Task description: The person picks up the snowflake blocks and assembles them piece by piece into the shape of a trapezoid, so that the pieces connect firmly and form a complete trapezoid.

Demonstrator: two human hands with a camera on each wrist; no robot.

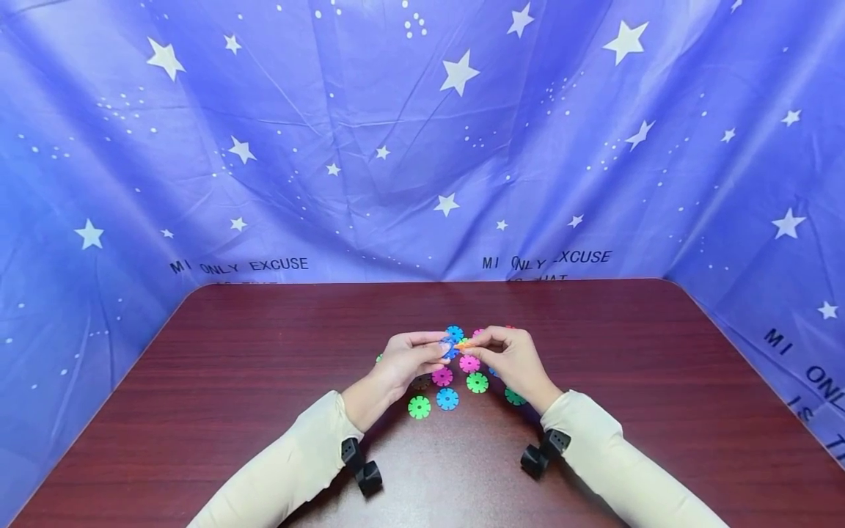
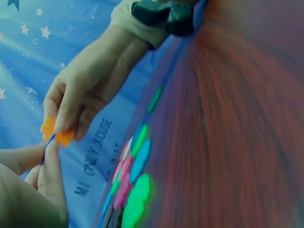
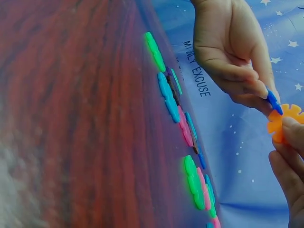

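My left hand (image 1: 404,363) pinches a dark blue notched plastic disc (image 3: 273,101) between thumb and fingers. An orange notched disc (image 3: 274,125) is pinched by my right hand (image 1: 516,359). In the right wrist view the two discs meet at their rims, the blue one seen edge-on and crosswise to the orange. Both hands are raised above the table, fingertips close together. Under them lie loose discs of the same kind, among them a pink disc (image 1: 442,377), a green disc (image 1: 419,407) and a light blue disc (image 1: 447,399). My hands hide some of the others.
The discs lie flat on a dark red-brown wooden table (image 1: 231,411). Behind it hangs a blue-purple cloth (image 1: 370,110) printed with white stars and lettering. Black devices are strapped at both wrists, one near the left cuff (image 1: 361,467) and one near the right cuff (image 1: 545,453).
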